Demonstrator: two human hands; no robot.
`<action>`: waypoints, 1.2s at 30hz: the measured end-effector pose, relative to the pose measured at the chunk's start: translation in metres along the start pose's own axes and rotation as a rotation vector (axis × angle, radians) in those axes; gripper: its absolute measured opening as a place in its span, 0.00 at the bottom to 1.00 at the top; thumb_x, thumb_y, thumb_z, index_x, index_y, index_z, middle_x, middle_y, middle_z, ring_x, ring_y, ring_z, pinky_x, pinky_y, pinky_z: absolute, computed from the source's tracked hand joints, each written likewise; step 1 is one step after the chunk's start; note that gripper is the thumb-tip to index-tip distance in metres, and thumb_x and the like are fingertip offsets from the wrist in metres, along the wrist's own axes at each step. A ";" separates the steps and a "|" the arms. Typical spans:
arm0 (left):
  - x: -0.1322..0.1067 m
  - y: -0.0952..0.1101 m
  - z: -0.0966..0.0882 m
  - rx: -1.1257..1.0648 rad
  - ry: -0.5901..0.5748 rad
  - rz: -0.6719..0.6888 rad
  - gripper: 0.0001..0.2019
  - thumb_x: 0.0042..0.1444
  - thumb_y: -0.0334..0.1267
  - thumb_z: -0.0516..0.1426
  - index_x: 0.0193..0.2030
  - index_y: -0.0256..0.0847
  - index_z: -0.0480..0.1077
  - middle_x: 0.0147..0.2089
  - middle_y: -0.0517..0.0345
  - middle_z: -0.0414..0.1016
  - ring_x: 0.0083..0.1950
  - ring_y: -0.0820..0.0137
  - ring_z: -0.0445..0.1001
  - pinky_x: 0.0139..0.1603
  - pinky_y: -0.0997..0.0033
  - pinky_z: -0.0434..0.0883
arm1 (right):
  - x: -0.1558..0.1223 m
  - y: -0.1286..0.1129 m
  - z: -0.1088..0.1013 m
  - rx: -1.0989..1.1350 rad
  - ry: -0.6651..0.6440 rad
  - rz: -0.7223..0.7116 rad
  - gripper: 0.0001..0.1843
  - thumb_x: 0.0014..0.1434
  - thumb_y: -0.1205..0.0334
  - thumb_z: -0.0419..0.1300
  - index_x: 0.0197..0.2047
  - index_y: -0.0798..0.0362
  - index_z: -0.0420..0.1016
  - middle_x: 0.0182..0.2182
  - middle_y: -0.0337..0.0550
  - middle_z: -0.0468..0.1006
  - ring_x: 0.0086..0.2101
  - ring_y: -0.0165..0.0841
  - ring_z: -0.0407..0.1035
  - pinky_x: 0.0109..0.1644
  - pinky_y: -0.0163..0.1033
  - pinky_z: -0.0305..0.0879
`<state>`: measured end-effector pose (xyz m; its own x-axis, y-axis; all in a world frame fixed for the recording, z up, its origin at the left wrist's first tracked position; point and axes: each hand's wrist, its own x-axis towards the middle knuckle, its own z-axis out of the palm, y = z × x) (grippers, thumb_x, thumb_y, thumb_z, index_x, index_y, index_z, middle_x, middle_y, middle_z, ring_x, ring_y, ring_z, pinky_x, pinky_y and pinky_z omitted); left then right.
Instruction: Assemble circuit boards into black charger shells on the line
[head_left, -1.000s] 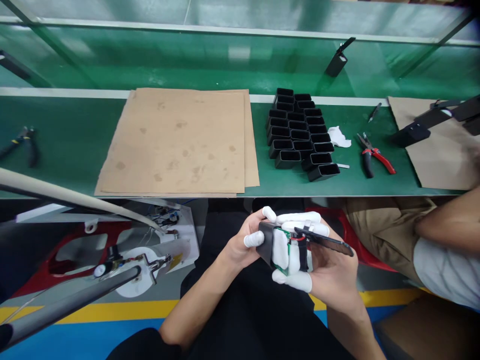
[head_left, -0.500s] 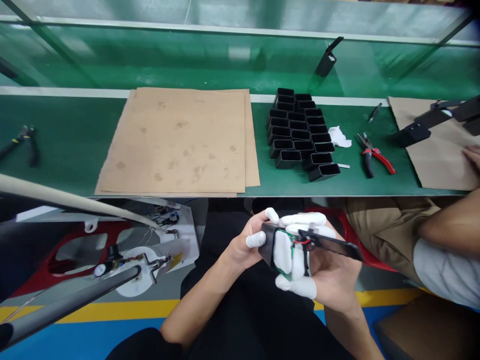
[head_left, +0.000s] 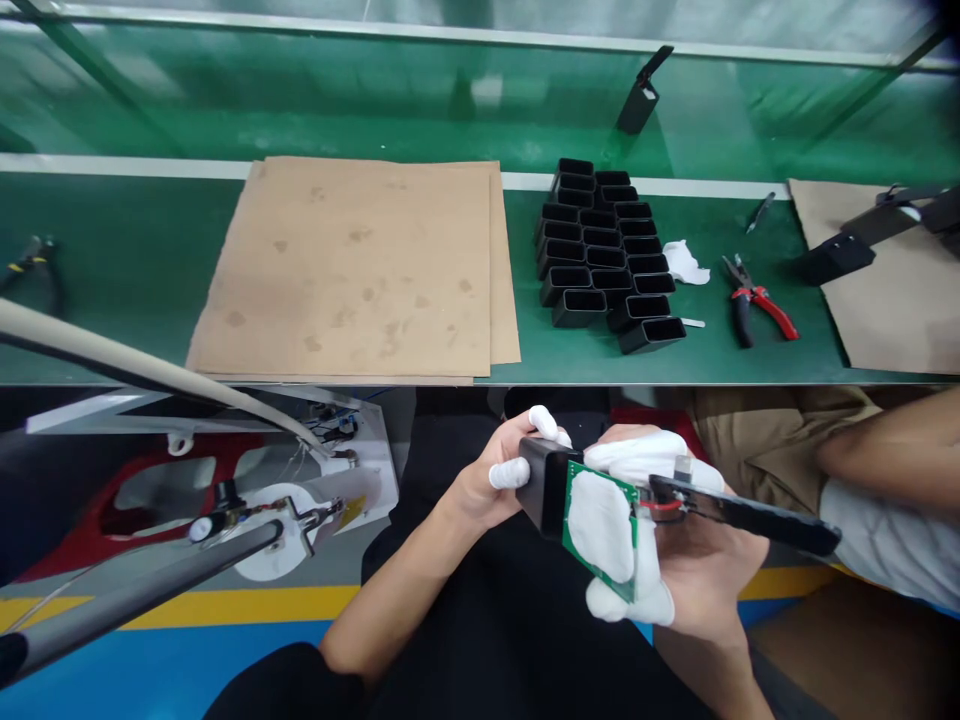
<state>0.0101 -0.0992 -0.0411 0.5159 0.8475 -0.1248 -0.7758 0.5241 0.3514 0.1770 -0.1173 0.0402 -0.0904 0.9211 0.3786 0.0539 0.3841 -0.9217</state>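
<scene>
Editor: What are the hands doing at the lower centre of the frame?

Photographer: The left hand [head_left: 487, 490] is gripping a black case [head_left: 544, 487], while the right hand [head_left: 709, 570] is holding a green circuit board [head_left: 628, 582] at the case's open end. A white pad [head_left: 600, 525] is covering most of the board's face, and red wires [head_left: 661, 507] are running towards a flat black panel [head_left: 750, 517].

Editor: Which step is this?

Photographer: By my reading, the worker is either fitting board and case together or parting them; one frame isn't settling which. Either way, the next move is calling for a steady case, a straight board and no strain on those wires.

Editor: And beyond?

Photographer: Open black boxes [head_left: 600, 238] are standing in staggered columns on the green worktop [head_left: 720, 362], upper right of centre, with red-and-black pliers [head_left: 743, 294] lying to their right. Cardboard sheets [head_left: 352, 275] are occupying the upper left, and a co-worker's arm [head_left: 892, 440] is reaching in at the right edge.
</scene>
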 end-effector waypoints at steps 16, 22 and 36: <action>0.001 0.002 0.002 -0.020 -0.035 0.022 0.26 0.43 0.47 0.76 0.42 0.40 0.71 0.41 0.56 0.74 0.35 0.72 0.75 0.36 0.75 0.73 | 0.001 0.006 -0.002 0.026 -0.057 -0.003 0.38 0.41 0.49 0.86 0.54 0.46 0.82 0.45 0.47 0.82 0.46 0.47 0.76 0.49 0.55 0.79; 0.001 0.001 0.002 -0.011 -0.014 0.016 0.27 0.42 0.48 0.77 0.42 0.40 0.71 0.41 0.55 0.75 0.36 0.70 0.76 0.37 0.74 0.74 | 0.006 0.000 0.000 0.018 -0.069 0.064 0.37 0.41 0.47 0.85 0.54 0.46 0.83 0.45 0.47 0.82 0.45 0.49 0.78 0.47 0.56 0.80; 0.001 0.002 0.003 -0.001 -0.016 0.020 0.28 0.41 0.49 0.77 0.42 0.40 0.71 0.41 0.57 0.75 0.35 0.71 0.75 0.38 0.73 0.73 | 0.003 0.005 -0.001 -0.016 -0.114 0.072 0.38 0.37 0.58 0.87 0.53 0.43 0.82 0.44 0.47 0.84 0.43 0.52 0.80 0.46 0.61 0.82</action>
<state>0.0104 -0.0977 -0.0379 0.5060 0.8563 -0.1034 -0.7863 0.5072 0.3527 0.1780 -0.1123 0.0368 -0.1977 0.9338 0.2982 0.0802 0.3186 -0.9445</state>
